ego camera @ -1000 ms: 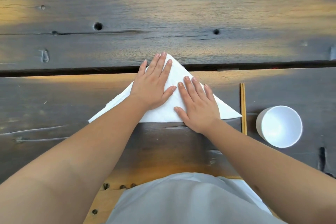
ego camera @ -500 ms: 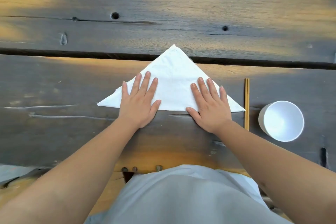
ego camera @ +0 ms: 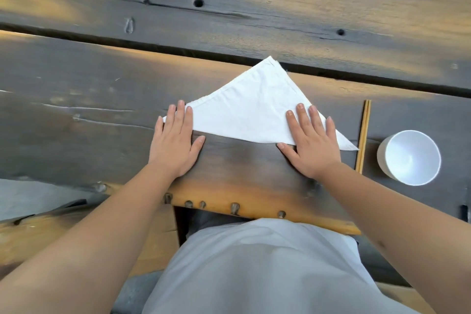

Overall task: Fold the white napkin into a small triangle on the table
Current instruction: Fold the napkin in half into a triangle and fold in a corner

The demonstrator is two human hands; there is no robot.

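Both hands lie flat and palm-down on the surface (ego camera: 89, 99), fingers extended and close together, gripping nothing. My left hand (ego camera: 175, 140) covers the left corner of the white napkin (ego camera: 249, 109): its fingertips rest on the cloth, while the palm and thumb sit on bare wood just below the folded edge. My right hand (ego camera: 312, 145) presses the right portion of the napkin; its fingers lie on the cloth, and its thumb points left along the lower edge, resting on the wood. The napkin is folded into a wide triangle and lies flat between and under my hands. Its long edge faces me, slanting down toward the right. Its apex points away from me and reaches the dark gap between the two planks. Its right corner extends past my right hand and ends just beside a pair of wooden chopsticks (ego camera: 364, 135), which lie side by side, pointing away from me. I cannot tell whether the corner touches them. A white cup (ego camera: 409, 158) stands upright to the right of the chopsticks, apart from the napkin.
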